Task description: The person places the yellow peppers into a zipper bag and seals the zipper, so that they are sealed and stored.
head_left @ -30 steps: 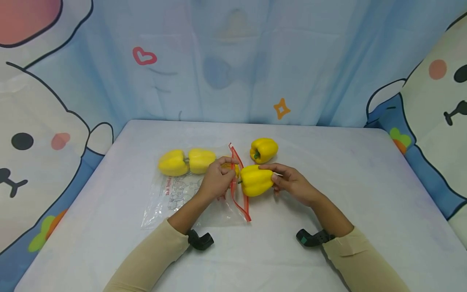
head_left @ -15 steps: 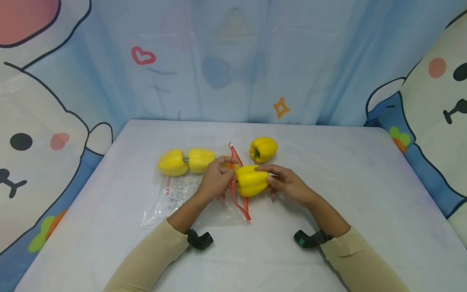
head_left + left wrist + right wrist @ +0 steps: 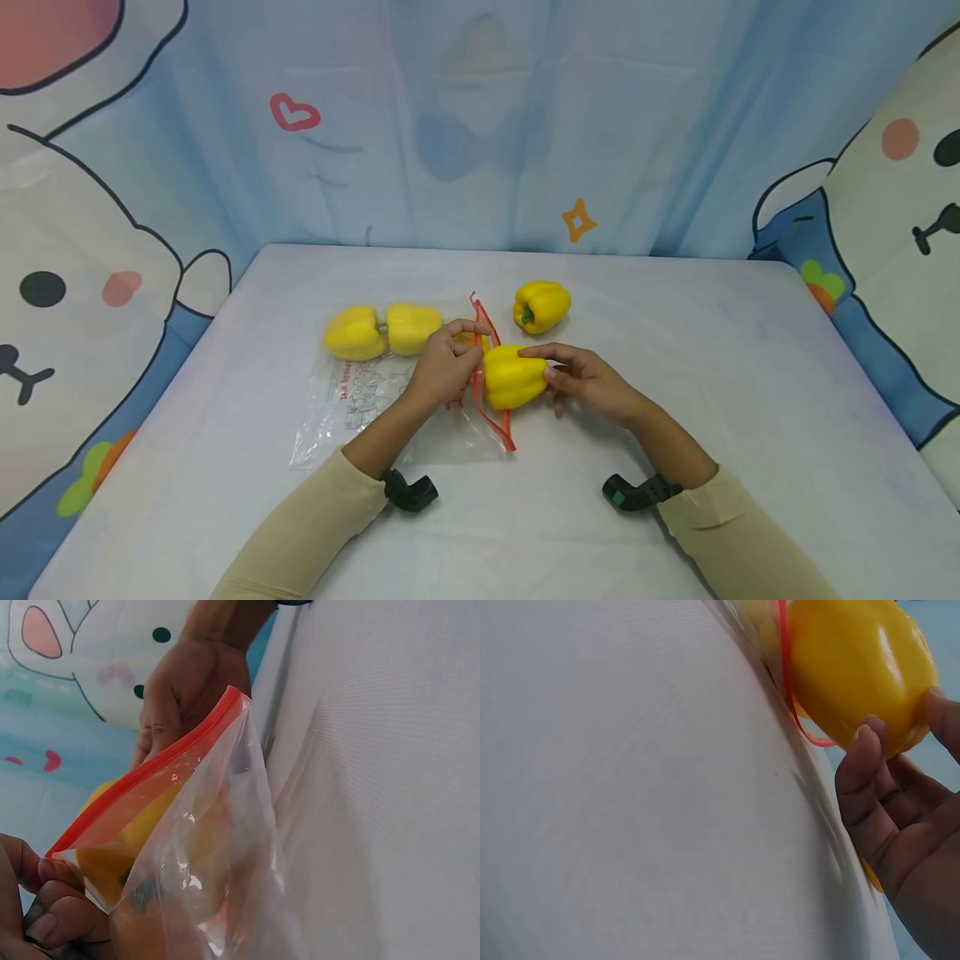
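Note:
A clear zip bag (image 3: pixel 420 446) with a red zip edge lies on the table, its mouth facing right. My left hand (image 3: pixel 444 367) pinches the upper part of that red edge (image 3: pixel 142 774) between thumb and fingers. At the mouth, my right hand (image 3: pixel 592 383) grips a yellow bell pepper (image 3: pixel 513 379) by its right end; the other end sits at the red edge, as the right wrist view also shows with this pepper (image 3: pixel 862 667). Inside the bag lie two yellow peppers (image 3: pixel 414 327) end to end, plus another partly hidden behind my left hand.
One more yellow bell pepper (image 3: pixel 542 307) stands on the white-covered table (image 3: pixel 675 317), behind the right hand and outside the bag. A blue cartoon curtain (image 3: pixel 480 125) hangs at the table's back edge. Each wrist wears a black camera mount (image 3: pixel 411 492).
My right hand has moved the pepper a short way left, up to the bag's mouth, and slightly lower. The left hand keeps its pinch on the red edge.

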{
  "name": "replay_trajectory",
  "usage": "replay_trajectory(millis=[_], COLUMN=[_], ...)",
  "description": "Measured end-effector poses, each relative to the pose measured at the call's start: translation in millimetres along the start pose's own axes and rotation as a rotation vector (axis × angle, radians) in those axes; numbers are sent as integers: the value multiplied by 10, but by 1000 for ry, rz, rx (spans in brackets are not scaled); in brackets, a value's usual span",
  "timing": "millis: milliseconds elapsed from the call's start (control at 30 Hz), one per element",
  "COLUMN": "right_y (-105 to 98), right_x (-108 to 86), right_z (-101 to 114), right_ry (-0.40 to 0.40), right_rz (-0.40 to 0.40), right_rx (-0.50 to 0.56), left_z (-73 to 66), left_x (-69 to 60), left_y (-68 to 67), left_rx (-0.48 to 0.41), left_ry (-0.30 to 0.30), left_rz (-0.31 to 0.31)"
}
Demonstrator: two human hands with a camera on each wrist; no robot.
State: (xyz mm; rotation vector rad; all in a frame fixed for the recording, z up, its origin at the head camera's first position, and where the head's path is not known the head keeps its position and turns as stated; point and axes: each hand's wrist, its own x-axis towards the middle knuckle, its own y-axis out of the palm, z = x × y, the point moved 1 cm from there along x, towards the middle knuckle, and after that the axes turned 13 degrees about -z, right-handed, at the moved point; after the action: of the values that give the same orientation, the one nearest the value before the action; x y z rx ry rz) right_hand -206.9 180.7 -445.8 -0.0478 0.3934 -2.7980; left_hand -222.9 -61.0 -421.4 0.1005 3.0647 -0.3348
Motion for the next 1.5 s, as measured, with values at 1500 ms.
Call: replay_trajectory(millis=[1500], right_y=[197], right_x=[-77], right_z=[106], right_ry=[-137], right_rz=[52], right_rx=[-62], left_z=[-79], left_x=[-10], left_y=[-57], left_rx=[38], left_ry=[-51], left_rz=[-12])
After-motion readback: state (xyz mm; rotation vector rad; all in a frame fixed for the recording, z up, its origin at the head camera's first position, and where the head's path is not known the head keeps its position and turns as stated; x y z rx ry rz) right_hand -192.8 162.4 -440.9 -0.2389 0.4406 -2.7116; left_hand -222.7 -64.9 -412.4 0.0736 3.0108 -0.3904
